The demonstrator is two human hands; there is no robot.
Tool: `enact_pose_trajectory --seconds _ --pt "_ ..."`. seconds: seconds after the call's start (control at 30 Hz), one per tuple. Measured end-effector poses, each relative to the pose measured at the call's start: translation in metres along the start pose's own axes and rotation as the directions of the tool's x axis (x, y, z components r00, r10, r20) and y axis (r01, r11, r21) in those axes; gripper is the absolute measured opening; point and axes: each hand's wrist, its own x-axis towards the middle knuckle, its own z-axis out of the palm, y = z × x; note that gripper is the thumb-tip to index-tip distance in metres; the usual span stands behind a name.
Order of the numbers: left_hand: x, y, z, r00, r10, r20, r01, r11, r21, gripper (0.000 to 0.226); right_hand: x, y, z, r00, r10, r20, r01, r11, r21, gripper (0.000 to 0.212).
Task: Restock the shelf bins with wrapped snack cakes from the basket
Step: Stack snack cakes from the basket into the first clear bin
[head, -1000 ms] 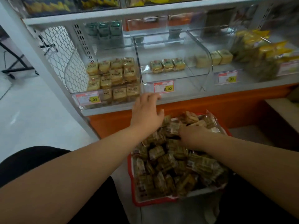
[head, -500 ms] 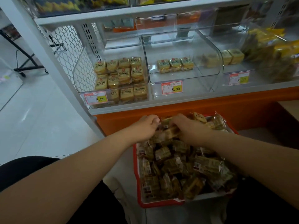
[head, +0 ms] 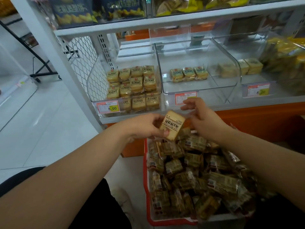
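Note:
A red-rimmed basket [head: 145,192] on the floor is heaped with wrapped snack cakes [head: 194,177]. My left hand [head: 145,128] grips one wrapped cake [head: 172,127] above the basket's far end, thumb on its lower edge. My right hand [head: 199,116] hovers just right of that cake, fingers loosely spread; whether it touches the wrapper's clear edge is unclear. On the shelf, the left clear bin [head: 90,83] is stacked with several cakes. The middle bin [head: 219,63] holds three cakes [head: 189,74] at its back.
A third bin at the right holds pale square cakes [head: 249,66] beside yellow packets [head: 287,53]. Price tags [head: 109,108] hang on the shelf front above an orange base [head: 257,119]. Snack bags [head: 74,10] fill the upper shelf. White floor lies to the left.
Both hands rose out of the basket. My left hand, which was on the pile, now holds one wrapped cake up in front of the shelf edge. The view moved closer.

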Motion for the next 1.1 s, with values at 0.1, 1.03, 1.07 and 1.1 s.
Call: enact_pose_trajectory --seconds 0.1,1.03,1.07,1.1 --pt "-0.003 0.008 -0.014 0.998 0.055 -0.03 -0.054 0.998 0.035 0.033 0.004 -0.009 -0.002 0.989 0.136 0.049 -0.143 0.973 0.183 0.027" --pt "-0.009 0.028 -0.096 0.849 0.352 -0.394 0.058 0.679 0.732 0.101 0.071 -0.067 0.029 0.998 0.038 -0.05 -0.01 0.886 0.464 0.024" --pt "-0.005 0.029 -0.111 0.845 0.331 -0.42 0.068 0.713 0.698 0.1 0.074 -0.065 0.026 0.995 0.021 -0.097 0.022 0.906 0.423 0.022" --pt "0.0 0.027 -0.127 0.843 0.297 -0.449 0.092 0.742 0.664 0.099 0.077 -0.063 0.024 0.988 0.007 -0.155 0.058 0.912 0.407 0.021"
